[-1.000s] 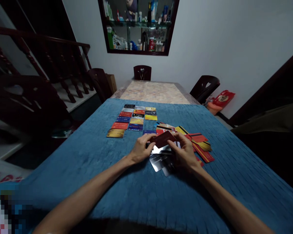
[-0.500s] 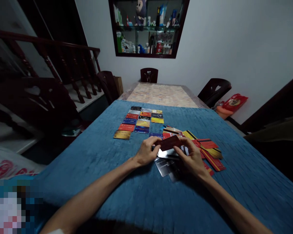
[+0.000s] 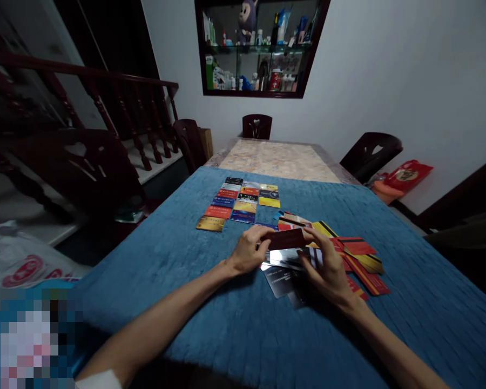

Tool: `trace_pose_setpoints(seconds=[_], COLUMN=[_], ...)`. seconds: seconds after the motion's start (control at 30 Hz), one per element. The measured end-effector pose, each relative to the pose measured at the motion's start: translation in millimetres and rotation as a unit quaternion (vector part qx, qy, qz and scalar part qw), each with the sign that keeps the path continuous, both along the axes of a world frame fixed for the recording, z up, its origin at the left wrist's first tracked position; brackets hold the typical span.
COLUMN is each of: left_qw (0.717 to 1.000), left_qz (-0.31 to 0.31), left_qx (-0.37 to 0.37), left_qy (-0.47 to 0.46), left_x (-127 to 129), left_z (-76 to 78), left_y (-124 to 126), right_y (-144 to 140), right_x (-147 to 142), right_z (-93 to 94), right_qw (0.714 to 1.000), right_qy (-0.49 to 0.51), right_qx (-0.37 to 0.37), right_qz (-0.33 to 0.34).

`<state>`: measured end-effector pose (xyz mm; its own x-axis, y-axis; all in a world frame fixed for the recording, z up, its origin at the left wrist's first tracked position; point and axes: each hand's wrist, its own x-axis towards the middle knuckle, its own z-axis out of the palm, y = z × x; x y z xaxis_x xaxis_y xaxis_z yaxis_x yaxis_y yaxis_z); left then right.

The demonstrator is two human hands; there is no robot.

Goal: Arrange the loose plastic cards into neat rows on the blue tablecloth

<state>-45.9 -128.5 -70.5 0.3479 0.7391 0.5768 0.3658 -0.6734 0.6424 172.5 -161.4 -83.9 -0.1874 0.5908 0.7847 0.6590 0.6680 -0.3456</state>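
one dark red card [image 3: 287, 239], long axis left-right

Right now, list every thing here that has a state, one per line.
dark red card: lifted off the cloth, pinched at both ends.
left hand: shut on the card's left end.
right hand: shut on the card's right end.
sorted cards: flat, in neat rows, face up.
loose pile: scattered, overlapping.
blue cloth: spread over the near table.
chairs: unoccupied.
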Motion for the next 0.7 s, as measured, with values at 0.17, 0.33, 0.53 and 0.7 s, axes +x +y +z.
trace_pose_setpoints(seconds=[0.17,0.33,0.53,0.7], left_qw=[1.000,1.000,1.000,1.000], left_qz=[0.002,0.001,-0.003,-0.016], left_qx=[-0.002,-0.009,-0.011,-0.002], left_qy=[0.006,0.007,0.011,0.020], left_x=[-0.4,-1.1,-2.1,-3.4], left_z=[-0.4,1.4,2.7,1.0], left_y=[-0.1,-0.3,-0.8,0.4], right_y=[-0.2,1.5,2.5,5.8], right_x=[-0.4,0.6,1.1,0.5], right_z=[1.8,1.4,1.6,0.9], right_qw=[1.000,0.999,0.997,0.986], right_qy=[-0.020,-0.030,-0.074,-0.149], right_qx=[0.008,-0.006,0.013,0.054], right_qz=[0.009,0.012,-0.024,-0.051])
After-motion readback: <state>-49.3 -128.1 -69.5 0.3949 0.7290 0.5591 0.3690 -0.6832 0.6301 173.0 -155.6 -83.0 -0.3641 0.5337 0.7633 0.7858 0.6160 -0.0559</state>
